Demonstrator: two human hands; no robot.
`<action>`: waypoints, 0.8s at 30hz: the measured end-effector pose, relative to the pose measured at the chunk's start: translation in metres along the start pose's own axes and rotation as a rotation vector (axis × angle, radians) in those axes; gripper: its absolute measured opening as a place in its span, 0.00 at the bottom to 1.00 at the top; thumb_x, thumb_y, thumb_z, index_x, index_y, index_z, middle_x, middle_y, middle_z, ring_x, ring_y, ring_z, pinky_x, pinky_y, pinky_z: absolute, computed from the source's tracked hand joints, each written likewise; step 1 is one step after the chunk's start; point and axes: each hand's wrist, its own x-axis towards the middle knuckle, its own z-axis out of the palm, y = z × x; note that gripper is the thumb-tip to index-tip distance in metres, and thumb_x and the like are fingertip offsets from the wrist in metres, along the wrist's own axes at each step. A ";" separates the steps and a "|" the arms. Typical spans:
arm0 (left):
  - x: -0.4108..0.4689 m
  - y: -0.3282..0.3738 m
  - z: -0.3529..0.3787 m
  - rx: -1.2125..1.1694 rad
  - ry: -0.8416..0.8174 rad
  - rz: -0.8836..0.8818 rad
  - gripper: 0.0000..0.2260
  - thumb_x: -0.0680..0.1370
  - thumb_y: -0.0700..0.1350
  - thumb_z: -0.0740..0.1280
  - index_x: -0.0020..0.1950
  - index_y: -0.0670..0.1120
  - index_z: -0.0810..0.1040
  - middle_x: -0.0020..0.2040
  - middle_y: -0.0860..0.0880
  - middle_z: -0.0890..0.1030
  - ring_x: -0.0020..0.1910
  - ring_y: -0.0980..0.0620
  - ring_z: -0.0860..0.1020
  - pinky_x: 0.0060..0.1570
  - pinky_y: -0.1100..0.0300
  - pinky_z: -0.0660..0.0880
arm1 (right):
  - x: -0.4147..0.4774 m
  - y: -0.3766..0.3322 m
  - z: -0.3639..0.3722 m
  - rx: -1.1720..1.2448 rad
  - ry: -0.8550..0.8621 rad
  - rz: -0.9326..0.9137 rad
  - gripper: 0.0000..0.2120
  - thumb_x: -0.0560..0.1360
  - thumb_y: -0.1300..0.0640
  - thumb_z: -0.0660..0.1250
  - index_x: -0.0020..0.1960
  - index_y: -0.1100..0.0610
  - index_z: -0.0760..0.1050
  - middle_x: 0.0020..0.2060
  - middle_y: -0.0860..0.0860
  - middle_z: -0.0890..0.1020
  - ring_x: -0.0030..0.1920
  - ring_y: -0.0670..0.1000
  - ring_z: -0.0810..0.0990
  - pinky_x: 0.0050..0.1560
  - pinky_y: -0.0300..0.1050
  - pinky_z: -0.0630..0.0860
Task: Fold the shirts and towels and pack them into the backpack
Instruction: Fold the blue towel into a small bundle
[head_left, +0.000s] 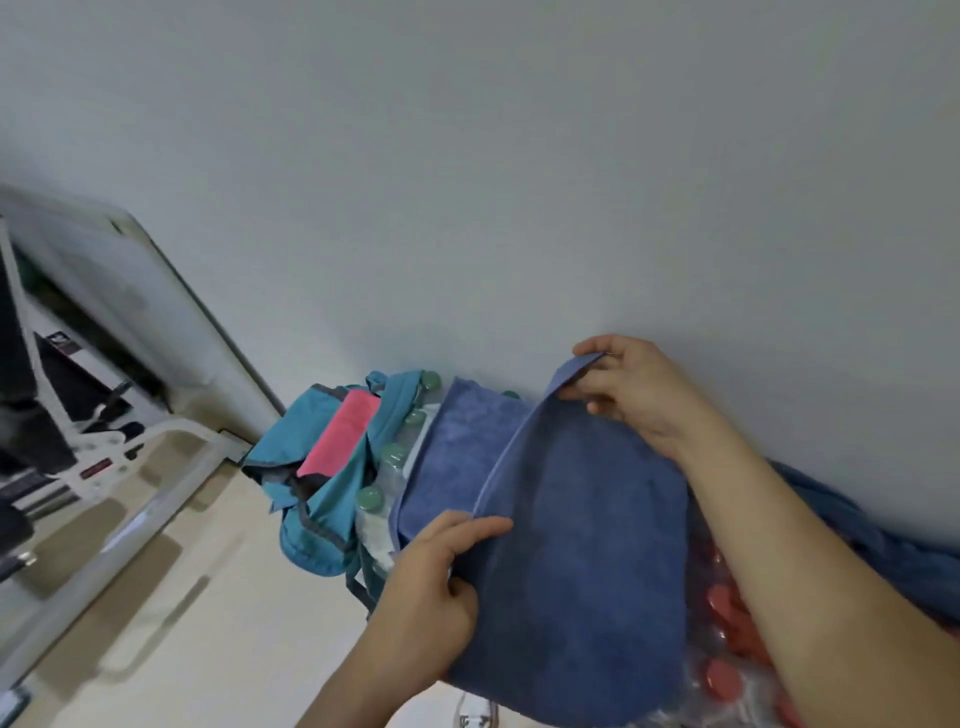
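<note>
Blue towel (571, 545) pinched by both hands — teal backpack (332, 467) beside.

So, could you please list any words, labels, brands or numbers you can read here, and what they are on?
None can be read.
Red label on the white frame at left: marks too blurred to read.
Blue towel, teal backpack, bottles: no text visible.

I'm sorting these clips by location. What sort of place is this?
Probably a plain indoor room, maybe a storeroom or bedroom. A bare pale wall fills most of the view, packs of capped bottles stand against it beside the teal backpack, and a white frame stands at left.
</note>
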 end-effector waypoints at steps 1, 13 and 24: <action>0.002 -0.011 -0.009 0.017 0.026 -0.019 0.31 0.59 0.34 0.54 0.53 0.61 0.78 0.54 0.64 0.74 0.51 0.65 0.75 0.47 0.75 0.67 | 0.010 0.002 0.015 -0.089 0.005 -0.009 0.13 0.73 0.73 0.64 0.51 0.57 0.73 0.38 0.53 0.82 0.31 0.43 0.81 0.27 0.33 0.72; 0.009 -0.092 -0.050 0.259 -0.158 -0.262 0.34 0.66 0.39 0.55 0.69 0.62 0.60 0.59 0.57 0.76 0.56 0.52 0.76 0.49 0.64 0.70 | 0.089 0.050 0.120 -0.847 0.130 -0.220 0.05 0.75 0.60 0.66 0.48 0.54 0.80 0.49 0.54 0.77 0.48 0.54 0.77 0.51 0.45 0.73; 0.053 -0.104 -0.048 0.567 0.057 -0.434 0.13 0.78 0.62 0.57 0.53 0.54 0.71 0.43 0.51 0.82 0.45 0.48 0.80 0.41 0.54 0.75 | 0.095 0.085 0.130 -0.801 0.089 -0.244 0.05 0.75 0.61 0.66 0.44 0.53 0.75 0.45 0.49 0.79 0.46 0.47 0.75 0.45 0.33 0.64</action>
